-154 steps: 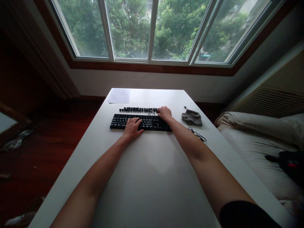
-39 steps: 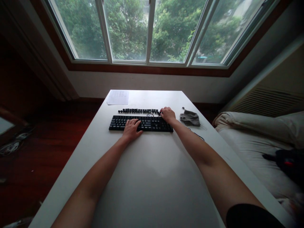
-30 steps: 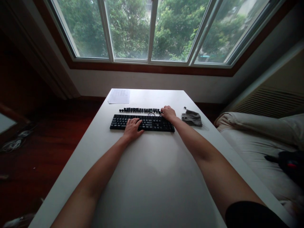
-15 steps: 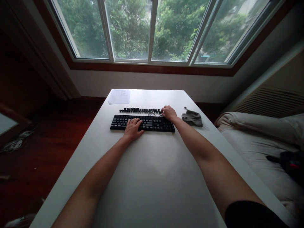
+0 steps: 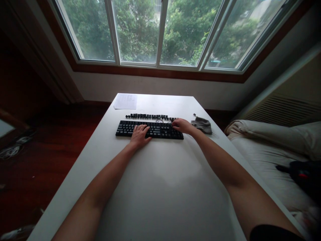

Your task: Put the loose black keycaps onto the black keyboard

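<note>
A black keyboard (image 5: 160, 131) lies on the white table. My left hand (image 5: 139, 135) rests over its left-middle keys with the fingers spread and the thumb out to the right. Over the upper right part of the keyboard is my right hand (image 5: 182, 125), its fingertips pinched together; whatever is between them is too small to make out. Behind the keyboard stands a row of loose black keycaps (image 5: 147, 116), with a few at its right end close to my right fingers. A thin wire loop (image 5: 159, 120) lies between the row and the keyboard.
A grey drawstring pouch (image 5: 203, 125) lies right of the keyboard, partly behind my right wrist. Sheets of paper (image 5: 125, 101) are at the table's far left corner. A light-coloured sofa (image 5: 260, 157) stands to the right, and a window (image 5: 160, 65) is beyond the table.
My right hand has moved from the right end of the keycap row toward me, onto the keyboard's upper right. Several keycaps there are now uncovered. My left hand has stayed in place.
</note>
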`<state>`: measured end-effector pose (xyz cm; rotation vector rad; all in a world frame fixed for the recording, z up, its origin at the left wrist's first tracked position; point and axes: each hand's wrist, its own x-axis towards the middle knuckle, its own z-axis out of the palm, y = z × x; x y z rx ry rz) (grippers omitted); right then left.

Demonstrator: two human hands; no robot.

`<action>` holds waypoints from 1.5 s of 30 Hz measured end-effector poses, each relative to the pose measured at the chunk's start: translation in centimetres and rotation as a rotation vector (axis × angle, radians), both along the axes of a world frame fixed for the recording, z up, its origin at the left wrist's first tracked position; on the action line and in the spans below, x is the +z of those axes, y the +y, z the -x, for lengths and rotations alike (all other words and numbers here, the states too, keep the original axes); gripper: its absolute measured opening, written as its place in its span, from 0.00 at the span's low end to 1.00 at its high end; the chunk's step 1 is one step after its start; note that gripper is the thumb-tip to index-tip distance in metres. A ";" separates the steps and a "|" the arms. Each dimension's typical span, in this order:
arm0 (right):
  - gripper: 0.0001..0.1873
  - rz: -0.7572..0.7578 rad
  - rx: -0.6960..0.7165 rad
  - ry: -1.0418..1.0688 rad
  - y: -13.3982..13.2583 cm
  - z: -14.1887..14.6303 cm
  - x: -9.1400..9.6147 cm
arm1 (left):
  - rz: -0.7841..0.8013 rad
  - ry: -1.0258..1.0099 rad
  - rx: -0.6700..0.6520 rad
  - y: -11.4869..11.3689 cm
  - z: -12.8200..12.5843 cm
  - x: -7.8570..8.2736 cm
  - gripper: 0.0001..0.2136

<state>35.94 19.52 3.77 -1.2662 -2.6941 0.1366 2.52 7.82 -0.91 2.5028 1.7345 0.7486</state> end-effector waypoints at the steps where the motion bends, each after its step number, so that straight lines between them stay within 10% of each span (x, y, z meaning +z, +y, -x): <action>1: 0.09 0.006 0.012 -0.015 -0.2 0.1 0.1 | -0.001 0.001 0.000 0.0 0.0 0.0 0.30; 21: 0.11 -0.100 -0.072 -0.279 -3.2 2.1 0.9 | -0.009 0.017 0.001 -0.3 0.0 0.0 0.30; 35: 0.34 -0.232 -0.153 0.078 -8.6 2.7 -5.2 | 0.019 0.002 0.006 -0.2 -0.2 0.4 0.30; 45: 0.37 -0.244 -0.129 0.002 -8.4 2.3 -5.3 | 0.010 0.004 0.010 -0.2 -0.3 0.2 0.30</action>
